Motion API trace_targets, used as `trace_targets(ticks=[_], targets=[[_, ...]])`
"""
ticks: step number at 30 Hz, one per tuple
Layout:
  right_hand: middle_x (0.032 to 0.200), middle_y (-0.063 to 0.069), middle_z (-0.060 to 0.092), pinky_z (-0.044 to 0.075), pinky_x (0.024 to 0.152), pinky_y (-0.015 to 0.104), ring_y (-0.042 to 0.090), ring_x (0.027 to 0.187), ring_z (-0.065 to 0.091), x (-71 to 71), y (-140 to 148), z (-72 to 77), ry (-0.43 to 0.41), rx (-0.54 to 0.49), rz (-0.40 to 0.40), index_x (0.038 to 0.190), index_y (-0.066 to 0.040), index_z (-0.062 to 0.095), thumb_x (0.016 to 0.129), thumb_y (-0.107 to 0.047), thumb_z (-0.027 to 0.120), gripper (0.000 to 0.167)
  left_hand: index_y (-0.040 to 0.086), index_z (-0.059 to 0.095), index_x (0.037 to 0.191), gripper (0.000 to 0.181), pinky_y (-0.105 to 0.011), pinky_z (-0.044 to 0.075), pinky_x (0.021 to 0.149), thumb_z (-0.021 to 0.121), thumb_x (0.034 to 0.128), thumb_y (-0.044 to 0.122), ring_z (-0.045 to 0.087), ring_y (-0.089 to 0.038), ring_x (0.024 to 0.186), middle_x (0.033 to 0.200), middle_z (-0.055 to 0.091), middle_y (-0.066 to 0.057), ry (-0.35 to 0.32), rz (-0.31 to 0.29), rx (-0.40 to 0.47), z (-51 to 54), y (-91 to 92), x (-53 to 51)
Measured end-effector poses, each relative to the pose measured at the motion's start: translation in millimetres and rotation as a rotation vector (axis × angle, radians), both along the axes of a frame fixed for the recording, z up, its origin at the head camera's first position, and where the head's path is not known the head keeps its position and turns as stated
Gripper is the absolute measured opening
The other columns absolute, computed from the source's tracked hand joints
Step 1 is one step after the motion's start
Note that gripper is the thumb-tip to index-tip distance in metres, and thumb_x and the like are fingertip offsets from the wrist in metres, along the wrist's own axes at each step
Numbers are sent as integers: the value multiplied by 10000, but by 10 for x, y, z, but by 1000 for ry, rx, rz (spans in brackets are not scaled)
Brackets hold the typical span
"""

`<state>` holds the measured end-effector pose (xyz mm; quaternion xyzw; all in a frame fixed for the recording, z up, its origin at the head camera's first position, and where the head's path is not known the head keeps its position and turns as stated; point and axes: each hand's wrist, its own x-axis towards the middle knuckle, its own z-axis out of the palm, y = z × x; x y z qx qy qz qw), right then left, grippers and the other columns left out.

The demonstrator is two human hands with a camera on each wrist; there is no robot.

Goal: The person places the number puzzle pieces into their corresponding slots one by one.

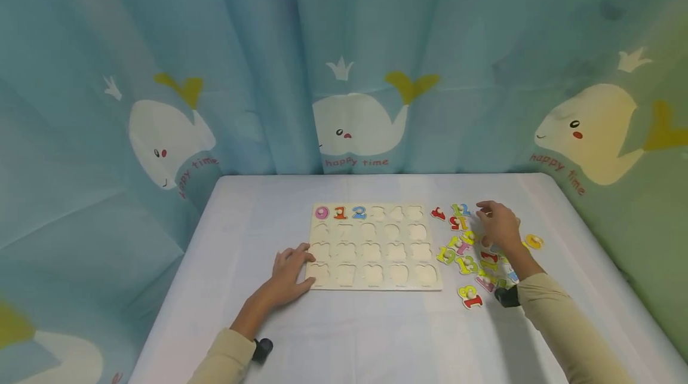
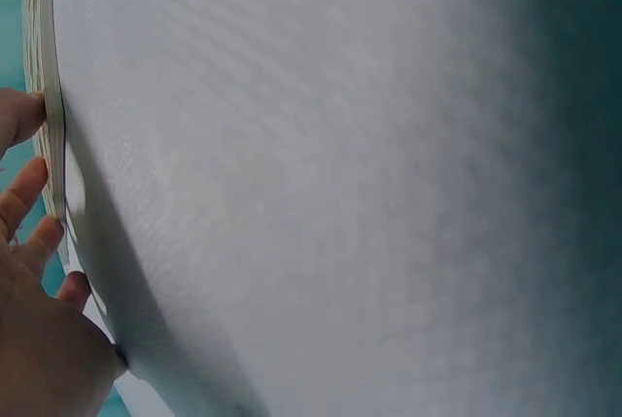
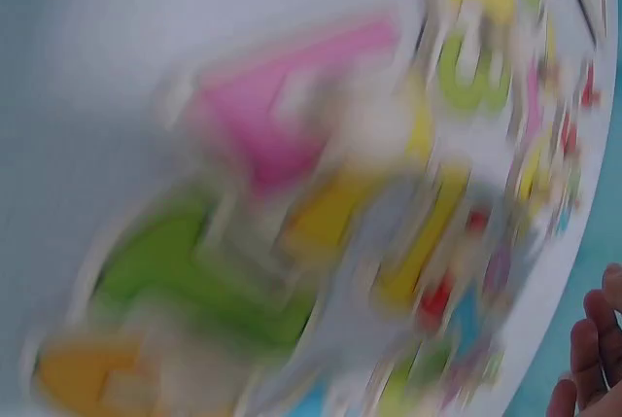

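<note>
Puzzle board (image 1: 371,286): flat on the counter (image 1: 349,333), middle of the scene, its left edge beside the left hand.
Far row: purple 0 (image 1: 322,212), red 1 (image 1: 340,212) and blue 2 (image 1: 359,212) seated at its left end; vacant recesses to their right.
Left hand (image 1: 289,273): fingers spread, fingertips touching the board's left edge; grips nothing visible.
Right hand (image 1: 500,226): above the far part of the loose number pieces (image 1: 466,264); fingers loosely bent, tips apart, nothing visible between them.
Loose pieces: scattered right of the board, some overlapping; red-and-green 18 piece (image 1: 470,297) nearest, orange piece (image 1: 534,242) farthest right.
Right wrist view: pink piece (image 3: 255,130) blurred.
Backdrop: blue whale-print curtain (image 1: 258,73), far side.
</note>
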<state>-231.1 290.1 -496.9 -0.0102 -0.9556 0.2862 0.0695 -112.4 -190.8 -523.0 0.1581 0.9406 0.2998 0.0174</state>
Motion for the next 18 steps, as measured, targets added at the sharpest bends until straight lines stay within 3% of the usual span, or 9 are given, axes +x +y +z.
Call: trace_targets(ticks=[2,6,9,12,14,18], targets=[[1082,262,588,275,816,579,428,986,510,60,139,26,3,-8,-30,1201,46,539,957,-97,518,283,94,542,1122,332,-678,82,1005,671,827,172,344,-382,1202,1416,381,-166,-6,-3,-6,-8,-2,-6],[1073,259,588,380,815,523,419,982,519,165,396,9,0,-20,-87,1177,46,545,956,-96,500,266,97,541,1127,335,-680,75,1003,674,828,169,342,-383,1203,1418,377,-170,-4,-4,1,-22,-16,-8],[1094,256,578,444,775,496,420,1011,510,191,587,-99,-17,-15,-108,1187,36,543,963,-133,495,284,89,544,1117,331,-689,79,994,677,820,154,347,-390,1194,1406,387,-178,8,-5,8,-27,-17,-9],[1119,256,565,428,803,511,421,1022,498,182,746,-241,-27,-35,-101,1219,24,535,974,-206,501,338,88,546,1117,328,-685,77,998,675,821,147,350,-381,1190,1406,389,-175,6,-7,7,-23,-9,-10],[1117,232,575,446,765,467,387,1005,512,188,772,-313,-25,-20,-75,1230,3,535,974,-253,507,363,89,545,1114,325,-684,75,998,676,822,145,350,-378,1189,1405,390,-173,4,-7,9,-22,-3,-12],[1091,211,594,464,702,387,354,965,532,268,554,-233,-70,-53,60,1232,2,536,957,-246,552,371,89,545,1119,329,-678,79,1003,676,825,158,347,-380,1195,1412,384,-173,-1,-5,5,-13,-5,-7]])
